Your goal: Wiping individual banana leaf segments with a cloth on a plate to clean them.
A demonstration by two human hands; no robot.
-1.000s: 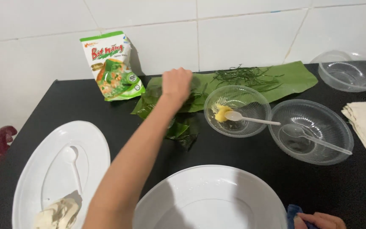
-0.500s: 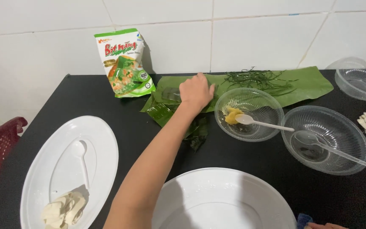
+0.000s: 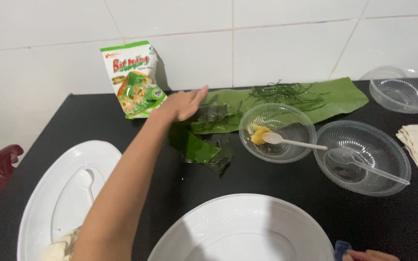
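Against white tiles point(image 3: 286, 43), black table point(image 3: 97, 121)

Bright, even overhead light. Soft glare sits on the white plate point(image 3: 247, 227) below the left hand's point(image 3: 182, 104) fingers; a faint shadow falls beneath the fingers. Focus stays sharp, edges slightly bowed.

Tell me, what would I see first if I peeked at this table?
A left hand stretched across the black table, its fingers spread over the green banana leaf pieces. Just left of it a bright snack packet leans on the white tiled wall. Right of the leaves sits a clear bowl with a white spoon and something yellow.
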